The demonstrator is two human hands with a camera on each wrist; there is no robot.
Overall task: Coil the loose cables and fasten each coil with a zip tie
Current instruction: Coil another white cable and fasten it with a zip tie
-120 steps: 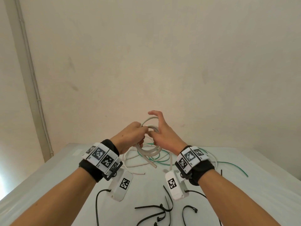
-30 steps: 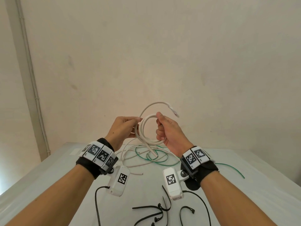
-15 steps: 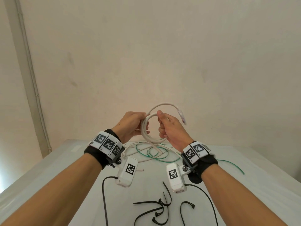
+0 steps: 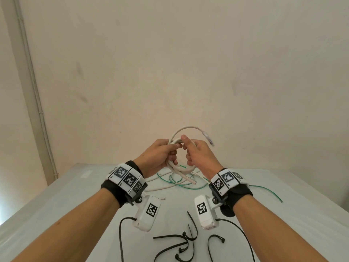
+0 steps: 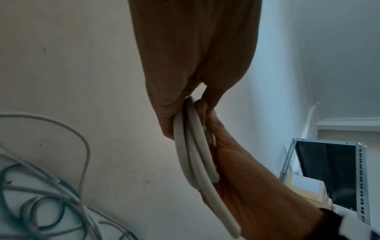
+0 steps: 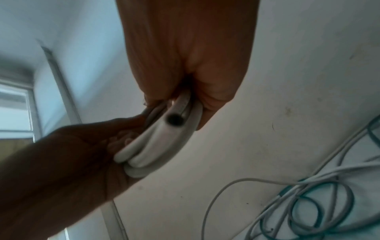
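Observation:
A thick white cable [image 4: 181, 168] is wound into a small coil and held up above the table. My left hand [image 4: 160, 156] grips the coil's left side, fingers curled round the strands [image 5: 193, 146]. My right hand [image 4: 198, 154] grips the right side, thumb on top. One end with a clear plug [image 4: 208, 138] arcs over the top to the right. The other, cut end [image 4: 193, 182] hangs below and shows as a hollow tip [image 6: 174, 119] in the right wrist view. Several black zip ties [image 4: 181, 241] lie on the table near me.
Loose thin white cable [image 4: 156, 179] and green cable [image 4: 177, 181] lie tangled on the white table [image 4: 66, 195] under the hands. A green strand [image 4: 268, 191] trails right. A plain wall stands behind. A metal shelf frame [image 5: 324, 175] shows in the left wrist view.
The hands have come closer together on the coil, and the coil has tightened. The plug end has curved further over and down to the right.

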